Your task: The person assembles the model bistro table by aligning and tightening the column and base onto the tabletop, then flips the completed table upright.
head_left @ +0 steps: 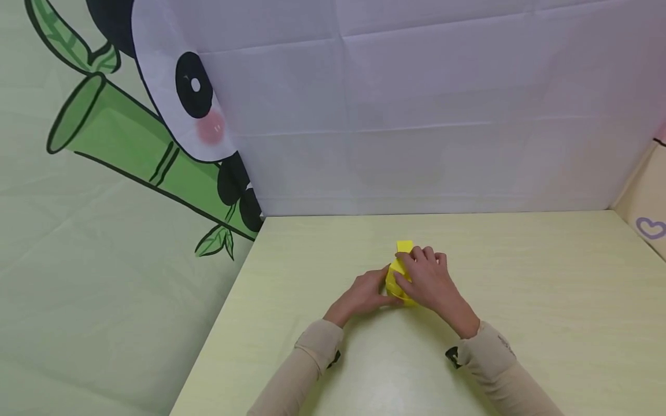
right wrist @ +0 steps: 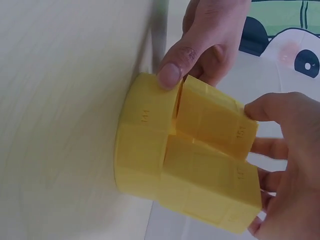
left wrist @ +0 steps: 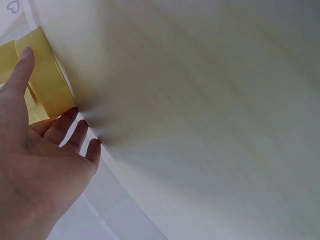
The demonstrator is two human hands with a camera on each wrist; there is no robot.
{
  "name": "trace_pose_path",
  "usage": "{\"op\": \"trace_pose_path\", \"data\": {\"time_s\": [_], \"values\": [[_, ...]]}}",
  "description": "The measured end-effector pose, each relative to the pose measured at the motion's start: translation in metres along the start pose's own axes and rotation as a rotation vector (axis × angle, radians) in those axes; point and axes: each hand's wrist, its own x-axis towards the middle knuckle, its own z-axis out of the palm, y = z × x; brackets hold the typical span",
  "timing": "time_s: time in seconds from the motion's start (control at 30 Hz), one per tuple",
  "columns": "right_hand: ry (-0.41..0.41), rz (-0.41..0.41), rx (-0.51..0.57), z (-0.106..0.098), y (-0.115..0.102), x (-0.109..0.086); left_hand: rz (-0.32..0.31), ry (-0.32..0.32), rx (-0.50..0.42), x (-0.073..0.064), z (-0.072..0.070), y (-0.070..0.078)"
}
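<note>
On the table stands a round-sided yellow plastic base marked 144. Two smaller faceted yellow blocks rise from it: one block marked 151 and a wider block beside it. My left hand holds the base from the left, its thumb across the side wall and its fingertips at the tabletop. With the thumb at the top edge of the 151 block and fingers behind, my right hand grips that block from above. A yellow square top shows beyond the right fingers; they hide part of the blocks.
The pale wood-look table spreads around both hands. A white cloth backdrop rises at its far edge, and a green printed cloth hangs on the left. A cream panel borders the right side.
</note>
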Motion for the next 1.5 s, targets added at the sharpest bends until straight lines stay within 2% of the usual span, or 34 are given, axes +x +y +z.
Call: {"op": "trace_pose_path", "data": {"time_s": [0.2,0.4,0.63,0.8,0.93,1.17,1.5], "values": [[-0.01,0.054,-0.031,-0.003,-0.001,-0.002,-0.057,-0.022,0.035,-0.001,-0.001,0.002],[-0.026,-0.029,-0.017,-0.007,0.002,-0.005,-0.05,-0.023,0.047,-0.002,-0.002,0.0],[-0.031,-0.03,-0.042,-0.007,0.002,-0.007,-0.054,-0.03,0.055,-0.002,-0.001,0.0],[-0.008,-0.058,-0.035,-0.008,0.002,-0.009,-0.054,-0.027,0.05,-0.002,-0.002,0.0],[0.002,-0.04,-0.049,-0.007,0.001,-0.01,-0.058,-0.029,0.045,-0.003,-0.003,0.001],[-0.049,0.014,-0.023,-0.006,-0.001,-0.011,-0.055,-0.024,0.039,-0.002,-0.002,0.001],[-0.045,-0.02,-0.028,-0.011,-0.002,-0.013,-0.059,-0.02,0.051,0.0,-0.001,-0.001]]}}
